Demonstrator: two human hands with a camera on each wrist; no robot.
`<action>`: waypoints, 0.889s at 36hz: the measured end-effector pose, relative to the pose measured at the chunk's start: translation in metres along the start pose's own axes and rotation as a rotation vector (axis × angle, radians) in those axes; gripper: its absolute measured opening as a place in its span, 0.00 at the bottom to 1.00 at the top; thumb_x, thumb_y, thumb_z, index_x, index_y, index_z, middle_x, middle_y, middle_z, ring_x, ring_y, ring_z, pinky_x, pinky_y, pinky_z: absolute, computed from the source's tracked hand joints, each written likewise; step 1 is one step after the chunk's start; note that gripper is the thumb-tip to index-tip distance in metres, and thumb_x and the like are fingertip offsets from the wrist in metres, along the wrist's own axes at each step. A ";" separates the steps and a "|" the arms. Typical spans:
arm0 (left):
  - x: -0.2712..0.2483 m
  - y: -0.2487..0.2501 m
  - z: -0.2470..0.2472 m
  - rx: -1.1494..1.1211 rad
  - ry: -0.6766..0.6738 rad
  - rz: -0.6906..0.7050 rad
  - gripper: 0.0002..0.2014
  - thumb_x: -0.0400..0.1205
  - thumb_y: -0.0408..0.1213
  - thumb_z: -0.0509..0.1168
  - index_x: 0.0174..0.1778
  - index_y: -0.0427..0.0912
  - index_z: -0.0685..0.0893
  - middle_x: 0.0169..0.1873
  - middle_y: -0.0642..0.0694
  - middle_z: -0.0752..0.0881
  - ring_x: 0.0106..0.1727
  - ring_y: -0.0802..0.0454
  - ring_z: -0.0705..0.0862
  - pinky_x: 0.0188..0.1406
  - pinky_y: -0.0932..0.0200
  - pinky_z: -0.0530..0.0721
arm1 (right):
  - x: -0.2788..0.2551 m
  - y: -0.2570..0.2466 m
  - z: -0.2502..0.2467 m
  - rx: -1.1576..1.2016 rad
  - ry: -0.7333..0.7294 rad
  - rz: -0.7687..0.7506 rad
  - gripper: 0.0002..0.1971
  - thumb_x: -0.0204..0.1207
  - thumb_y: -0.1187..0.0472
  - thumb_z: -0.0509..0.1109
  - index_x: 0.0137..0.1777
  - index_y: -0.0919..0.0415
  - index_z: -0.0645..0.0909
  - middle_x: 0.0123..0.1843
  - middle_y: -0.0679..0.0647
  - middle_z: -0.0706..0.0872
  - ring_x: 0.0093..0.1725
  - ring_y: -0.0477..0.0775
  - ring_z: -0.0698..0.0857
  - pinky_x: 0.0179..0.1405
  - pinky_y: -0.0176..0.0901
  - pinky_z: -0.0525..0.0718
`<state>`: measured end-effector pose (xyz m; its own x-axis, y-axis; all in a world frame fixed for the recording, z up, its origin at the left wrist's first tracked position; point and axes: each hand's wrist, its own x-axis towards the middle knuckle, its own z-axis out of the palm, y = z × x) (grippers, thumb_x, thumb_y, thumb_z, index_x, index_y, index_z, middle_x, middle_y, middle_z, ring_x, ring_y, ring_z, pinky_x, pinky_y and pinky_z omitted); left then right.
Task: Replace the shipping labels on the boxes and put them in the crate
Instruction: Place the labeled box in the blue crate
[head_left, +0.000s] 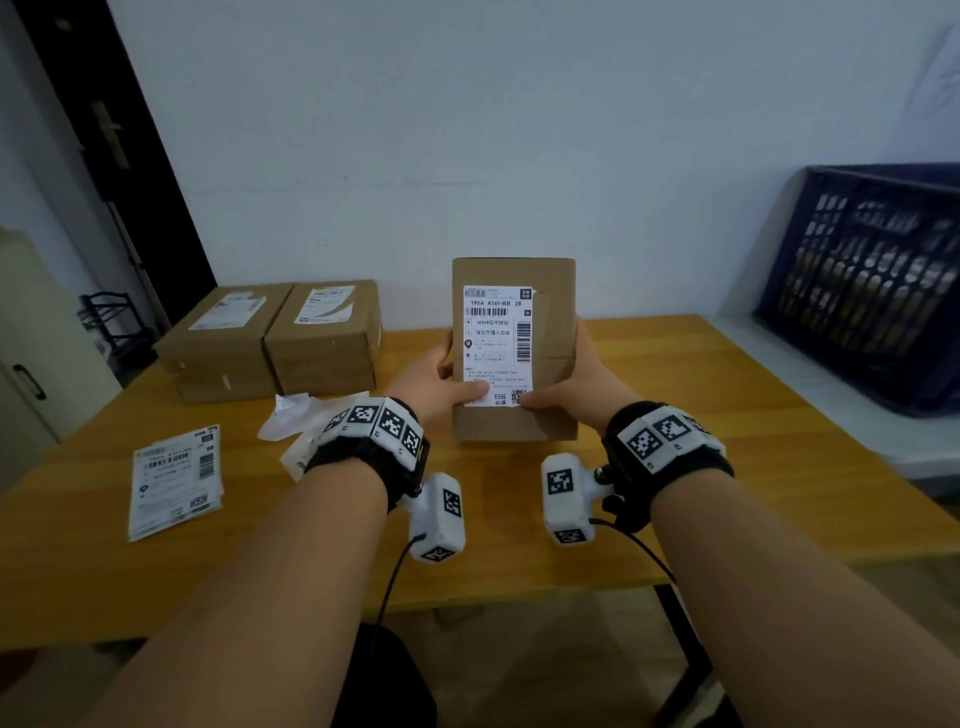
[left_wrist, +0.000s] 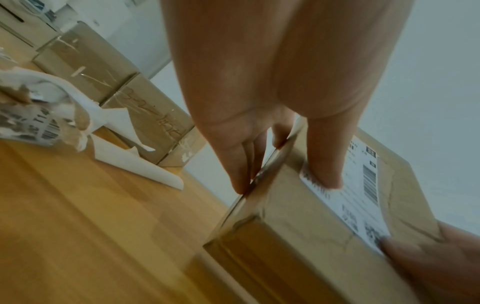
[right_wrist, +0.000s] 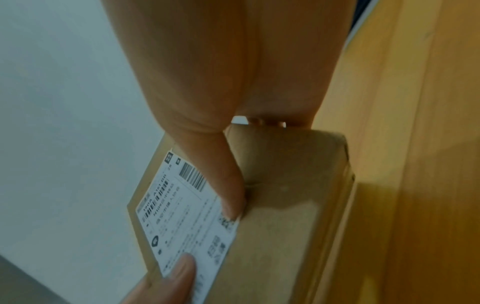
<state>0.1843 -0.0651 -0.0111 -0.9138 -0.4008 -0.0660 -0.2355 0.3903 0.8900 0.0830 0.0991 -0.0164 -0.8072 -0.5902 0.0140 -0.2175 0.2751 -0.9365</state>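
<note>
Closest to you, your left hand (head_left: 434, 376) and right hand (head_left: 574, 384) grasp the cardboard box (head_left: 550, 421) from either side above the bench (head_left: 519, 519), each thumb pressing a lower corner of its white shipping label (head_left: 496, 345). Further left lie a stack of spare labels (head_left: 174, 480) and crumpled peeled paper (head_left: 293, 421), with two more labelled boxes (head_left: 270, 340) side by side behind them. Farthest right, the dark blue crate (head_left: 878, 280) sits on a white surface beside the bench; you cannot tell its contents.
</note>
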 end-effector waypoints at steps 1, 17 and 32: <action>-0.001 0.002 0.001 -0.003 0.004 0.023 0.40 0.79 0.35 0.72 0.83 0.55 0.58 0.69 0.49 0.81 0.69 0.50 0.80 0.70 0.45 0.78 | -0.001 0.000 -0.001 0.013 0.008 0.001 0.62 0.63 0.72 0.83 0.85 0.44 0.44 0.70 0.50 0.77 0.66 0.53 0.78 0.65 0.58 0.82; 0.027 0.036 0.037 0.013 0.208 0.107 0.21 0.87 0.55 0.45 0.69 0.53 0.76 0.58 0.53 0.83 0.56 0.51 0.82 0.56 0.53 0.82 | 0.019 0.005 -0.033 0.138 0.250 0.034 0.26 0.72 0.63 0.76 0.70 0.59 0.73 0.55 0.48 0.84 0.52 0.47 0.83 0.43 0.39 0.82; 0.098 0.059 0.055 0.008 0.239 -0.095 0.24 0.84 0.56 0.59 0.74 0.54 0.72 0.59 0.58 0.83 0.52 0.56 0.82 0.54 0.57 0.82 | 0.087 0.004 -0.060 0.171 0.215 0.249 0.23 0.75 0.57 0.74 0.69 0.58 0.76 0.59 0.52 0.86 0.55 0.52 0.85 0.54 0.47 0.86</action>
<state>0.0626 -0.0356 0.0096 -0.7833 -0.6204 -0.0400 -0.3203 0.3476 0.8812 -0.0205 0.0943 0.0021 -0.9248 -0.3429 -0.1651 0.0804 0.2483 -0.9654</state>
